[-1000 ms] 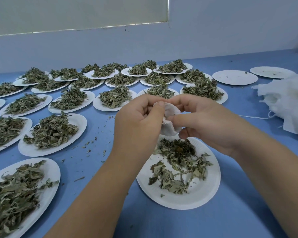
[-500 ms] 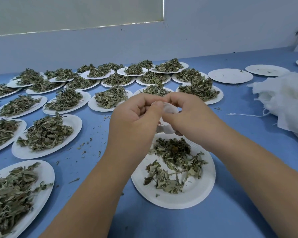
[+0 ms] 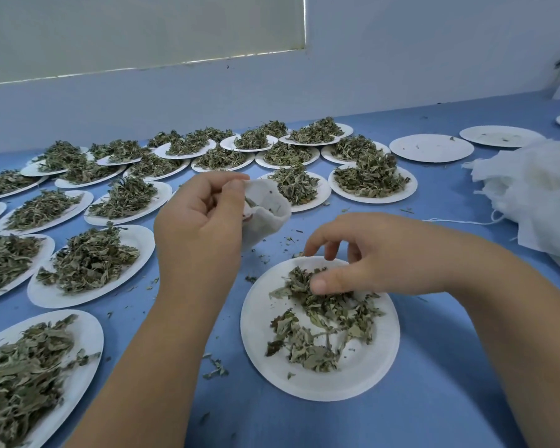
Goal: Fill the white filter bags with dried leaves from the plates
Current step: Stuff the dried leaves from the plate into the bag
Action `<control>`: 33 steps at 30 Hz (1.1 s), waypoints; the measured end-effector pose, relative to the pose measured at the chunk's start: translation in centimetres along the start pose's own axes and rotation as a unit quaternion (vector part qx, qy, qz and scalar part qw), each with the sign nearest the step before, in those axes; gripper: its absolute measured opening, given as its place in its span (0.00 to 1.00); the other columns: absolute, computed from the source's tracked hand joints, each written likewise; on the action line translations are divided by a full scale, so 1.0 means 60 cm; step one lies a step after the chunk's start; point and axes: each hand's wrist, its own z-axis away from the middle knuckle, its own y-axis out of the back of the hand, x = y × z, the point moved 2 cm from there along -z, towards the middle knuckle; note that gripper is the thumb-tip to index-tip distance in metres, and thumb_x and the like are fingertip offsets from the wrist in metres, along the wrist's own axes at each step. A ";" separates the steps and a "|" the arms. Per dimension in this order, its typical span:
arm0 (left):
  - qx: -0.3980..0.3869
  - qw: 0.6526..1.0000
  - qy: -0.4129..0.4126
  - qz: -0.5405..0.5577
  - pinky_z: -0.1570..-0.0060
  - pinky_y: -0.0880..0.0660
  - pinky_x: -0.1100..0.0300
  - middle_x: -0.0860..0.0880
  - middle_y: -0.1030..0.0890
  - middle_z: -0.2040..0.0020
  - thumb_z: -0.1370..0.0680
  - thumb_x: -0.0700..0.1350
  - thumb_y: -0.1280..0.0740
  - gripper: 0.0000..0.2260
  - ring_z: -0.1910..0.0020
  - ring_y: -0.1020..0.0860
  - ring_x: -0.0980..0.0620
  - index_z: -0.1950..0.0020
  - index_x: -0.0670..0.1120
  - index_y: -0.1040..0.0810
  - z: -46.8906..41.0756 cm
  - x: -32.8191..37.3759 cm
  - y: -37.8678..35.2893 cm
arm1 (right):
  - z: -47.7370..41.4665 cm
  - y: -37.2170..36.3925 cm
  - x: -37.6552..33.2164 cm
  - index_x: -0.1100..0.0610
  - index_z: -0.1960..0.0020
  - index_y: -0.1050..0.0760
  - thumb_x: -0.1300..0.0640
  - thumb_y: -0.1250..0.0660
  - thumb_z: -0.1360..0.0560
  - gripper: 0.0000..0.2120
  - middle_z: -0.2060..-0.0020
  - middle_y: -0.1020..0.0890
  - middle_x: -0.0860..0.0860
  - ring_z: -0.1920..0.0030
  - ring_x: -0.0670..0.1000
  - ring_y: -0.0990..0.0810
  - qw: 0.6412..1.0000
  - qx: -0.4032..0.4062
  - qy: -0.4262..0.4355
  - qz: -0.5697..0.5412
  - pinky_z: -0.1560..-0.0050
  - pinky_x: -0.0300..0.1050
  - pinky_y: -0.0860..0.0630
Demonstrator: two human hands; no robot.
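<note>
My left hand [image 3: 198, 227] grips a white filter bag [image 3: 265, 215] by its rim and holds its mouth open toward the right, above the blue table. A few leaf bits show inside the bag. My right hand [image 3: 362, 253] hovers over the near white paper plate [image 3: 362, 379], fingers curled down and thumb touching the pile of dried leaves [image 3: 324, 312] on it. I cannot make out whether leaves are pinched between its fingers.
Several more paper plates heaped with dried leaves [image 3: 88, 260] cover the left and far side of the blue table [image 3: 434, 415]. Emptied plates [image 3: 430, 147] lie at the far right. A heap of white filter bags [image 3: 537, 192] lies at the right edge. Leaf crumbs dot the table.
My right hand has left the bag and dropped onto the leaves on the near plate. My left hand now holds the bag alone, its mouth opened.
</note>
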 end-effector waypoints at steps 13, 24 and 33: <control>-0.027 0.998 -0.039 -0.052 0.71 0.27 0.71 0.46 0.21 0.65 0.20 0.41 0.35 0.10 0.69 0.25 0.51 0.56 0.55 0.19 -0.003 -0.015 -0.001 | 0.000 -0.028 -0.027 0.36 0.35 0.28 0.39 0.26 0.34 0.28 0.53 0.30 0.38 0.47 0.44 0.28 0.989 0.006 -0.014 0.146 0.53 0.42 0.29; -0.035 0.996 -0.047 -0.062 0.72 0.30 0.74 0.42 0.24 0.65 0.20 0.40 0.35 0.09 0.70 0.29 0.58 0.55 0.52 0.19 -0.009 -0.021 0.000 | -0.006 -0.035 -0.028 0.46 0.45 0.18 0.50 0.31 0.26 0.11 0.54 0.17 0.47 0.54 0.49 0.20 0.986 0.027 0.023 0.162 0.55 0.48 0.20; -0.069 0.991 -0.056 -0.095 0.62 0.19 0.45 0.47 0.22 0.64 0.21 0.41 0.34 0.10 0.61 0.22 0.40 0.57 0.56 0.19 -0.033 -0.022 0.001 | -0.008 -0.014 -0.008 0.41 0.56 0.17 0.48 0.26 0.31 0.05 0.64 0.18 0.37 0.66 0.38 0.22 0.997 0.061 0.040 -0.030 0.66 0.33 0.24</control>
